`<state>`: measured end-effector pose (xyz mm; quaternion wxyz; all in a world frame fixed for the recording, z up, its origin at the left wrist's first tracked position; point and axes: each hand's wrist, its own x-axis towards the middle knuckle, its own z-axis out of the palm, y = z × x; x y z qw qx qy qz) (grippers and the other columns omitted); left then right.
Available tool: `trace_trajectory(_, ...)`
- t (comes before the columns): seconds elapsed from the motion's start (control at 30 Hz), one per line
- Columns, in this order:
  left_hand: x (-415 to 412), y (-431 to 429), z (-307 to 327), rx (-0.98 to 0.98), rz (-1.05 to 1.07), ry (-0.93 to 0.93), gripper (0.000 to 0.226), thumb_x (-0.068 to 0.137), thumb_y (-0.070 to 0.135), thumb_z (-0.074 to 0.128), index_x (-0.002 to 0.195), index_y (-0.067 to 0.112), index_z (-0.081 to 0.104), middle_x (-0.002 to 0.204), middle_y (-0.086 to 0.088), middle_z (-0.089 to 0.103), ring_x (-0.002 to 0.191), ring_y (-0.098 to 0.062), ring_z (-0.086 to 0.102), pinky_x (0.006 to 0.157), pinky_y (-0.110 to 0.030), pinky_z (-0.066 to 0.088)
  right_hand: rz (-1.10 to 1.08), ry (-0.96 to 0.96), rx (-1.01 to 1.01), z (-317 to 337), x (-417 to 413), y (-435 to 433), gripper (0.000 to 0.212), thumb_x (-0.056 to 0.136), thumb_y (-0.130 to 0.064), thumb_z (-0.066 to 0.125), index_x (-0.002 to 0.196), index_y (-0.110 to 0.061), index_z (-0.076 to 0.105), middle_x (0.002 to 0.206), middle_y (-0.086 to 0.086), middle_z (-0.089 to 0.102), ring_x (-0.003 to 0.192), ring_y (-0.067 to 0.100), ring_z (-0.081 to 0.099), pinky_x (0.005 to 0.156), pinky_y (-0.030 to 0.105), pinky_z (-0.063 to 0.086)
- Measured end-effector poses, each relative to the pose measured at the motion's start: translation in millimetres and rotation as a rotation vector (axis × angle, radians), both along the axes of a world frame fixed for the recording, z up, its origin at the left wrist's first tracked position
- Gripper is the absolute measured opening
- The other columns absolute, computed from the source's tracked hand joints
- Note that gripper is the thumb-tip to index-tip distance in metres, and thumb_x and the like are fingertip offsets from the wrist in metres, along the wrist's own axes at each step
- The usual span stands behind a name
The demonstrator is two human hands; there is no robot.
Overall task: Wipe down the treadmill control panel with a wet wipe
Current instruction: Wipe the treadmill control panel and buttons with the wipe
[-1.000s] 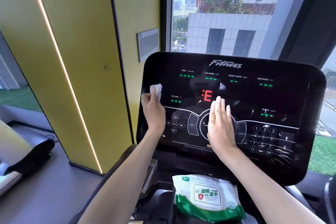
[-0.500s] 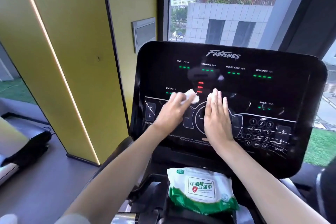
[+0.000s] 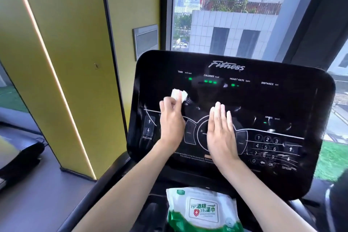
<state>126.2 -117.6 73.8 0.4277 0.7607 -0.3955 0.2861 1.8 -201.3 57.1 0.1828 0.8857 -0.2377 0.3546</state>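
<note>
A person at a treadmill presses a white wipe [image 3: 178, 95] against the black panel [image 3: 282, 100]. The crumpled wipe is pinched in the curled fingers [image 3: 165, 102] of the left hand [image 3: 172, 118] and sits on the glass in the panel's upper left-centre, just below the TIME readout and above the curved line over the buttons. The right hand [image 3: 222, 133] lies flat on the round central dial, its fingers [image 3: 218, 111] straight, close together and holding nothing; it appears to be steadying the console. The panel's long axis runs left to right. Most of its face, including the keypad [image 3: 266, 147] at lower right, lies to the right of the wipe, past the flat right hand. The INCLINE arrows [image 3: 148, 126] lie near the wiping hand, down and to its left. The left hand is the nearer to that left strip. A sweep to the right would likely meet the resting right hand, which stands between the wipe and the far half. A pack [image 3: 203, 211] of wipes rests below the panel's bottom edge, well apart from both hands.
</note>
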Motion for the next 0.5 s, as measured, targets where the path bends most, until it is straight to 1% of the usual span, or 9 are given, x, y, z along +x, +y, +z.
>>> trace_trajectory(0.1,-2.9,-0.1,-7.5,0.249,-0.235,-0.460,0.059,0.071,-0.013,0.041,0.128,0.002,0.051,0.095,-0.008,0.047,0.079,-0.020,0.038,0.056,-0.023,0.043,0.005,0.063,-0.071,3.0,-9.0,-1.9,0.049,0.093,0.005,0.010,0.140,0.014,0.022,0.148,0.033,0.019,0.138,0.043,0.021,0.113,0.053,0.017)
trace_trajectory(0.13,6.1,3.0,-3.9,0.276,-0.285,-0.507,0.061,0.071,-0.012,0.040,0.129,0.004,0.049,0.097,-0.006,0.044,0.079,-0.021,0.039,0.058,-0.026,0.047,-0.005,0.087,-0.095,3.8,-11.5,-1.9,0.051,0.092,0.004,0.008,0.140,0.014,0.019,0.149,0.032,0.016,0.138,0.043,0.019,0.114,0.052,0.016)
trace_trajectory(0.17,14.9,3.6,-0.8,0.234,-0.274,-0.456,0.066,0.069,-0.016,0.043,0.130,0.008,0.047,0.097,-0.005,0.040,0.080,-0.021,0.039,0.061,-0.029,0.049,-0.018,0.098,-0.115,5.0,-13.2,-1.2,0.054,0.089,0.003,0.008,0.141,0.014,0.016,0.149,0.032,0.013,0.139,0.043,0.016,0.115,0.052,0.014)
trace_trajectory(0.23,17.3,0.7,4.1,0.051,-0.174,-0.150,0.073,0.067,-0.024,0.050,0.131,0.012,0.045,0.095,-0.002,0.035,0.080,-0.022,0.040,0.065,-0.029,0.048,-0.029,0.110,-0.119,7.6,-16.2,0.6,0.055,0.088,0.002,0.012,0.142,0.014,0.010,0.150,0.033,0.004,0.140,0.043,0.008,0.115,0.051,0.008)
trace_trajectory(0.27,10.8,-0.8,6.9,0.010,-0.148,-0.075,0.072,0.069,-0.024,0.051,0.131,0.011,0.045,0.095,-0.002,0.034,0.080,-0.022,0.041,0.068,-0.029,0.048,-0.027,0.135,-0.122,10.4,-19.0,1.1,0.055,0.090,0.000,0.018,0.142,0.013,0.008,0.150,0.032,0.002,0.141,0.042,0.007,0.116,0.050,0.004)
trace_trajectory(0.3,3.0,-2.3,8.3,0.044,-0.172,-0.102,0.072,0.069,-0.023,0.052,0.132,0.010,0.045,0.096,-0.002,0.035,0.081,-0.022,0.041,0.069,-0.031,0.049,-0.007,0.156,-0.135,12.5,-22.0,-0.6,0.055,0.093,-0.005,0.026,0.142,0.013,0.008,0.151,0.031,0.004,0.141,0.041,0.007,0.116,0.050,0.002)
trace_trajectory(0.37,-2.2,-1.4,3.3,0.279,-0.329,-0.317,0.078,0.064,-0.018,0.057,0.135,0.010,0.041,0.098,-0.002,0.036,0.083,-0.020,0.039,0.065,-0.034,0.051,0.052,0.170,-0.150,17.3,-32.6,-4.6,0.056,0.092,-0.012,0.035,0.140,0.014,0.019,0.149,0.030,0.016,0.140,0.039,0.018,0.116,0.050,0.007)
trace_trajectory(0.43,12.2,5.2,7.1,0.355,-0.385,-0.405,0.082,0.061,-0.016,0.059,0.134,0.014,0.038,0.098,-0.002,0.036,0.084,-0.018,0.038,0.060,-0.035,0.051,0.063,0.157,-0.153,17.8,-49.2,-10.6,0.049,0.092,-0.001,0.015,0.137,0.014,0.031,0.146,0.029,0.027,0.136,0.038,0.028,0.111,0.050,0.014)
trace_trajectory(0.5,16.5,4.8,8.7,0.153,-0.251,-0.180,0.073,0.069,-0.021,0.054,0.133,0.011,0.042,0.096,-0.005,0.039,0.082,-0.021,0.042,0.064,-0.034,0.051,0.050,0.115,-0.162,10.7,-63.2,-18.0,0.059,0.088,0.009,-0.001,0.137,0.012,0.031,0.146,0.028,0.029,0.137,0.037,0.028,0.110,0.051,0.016)
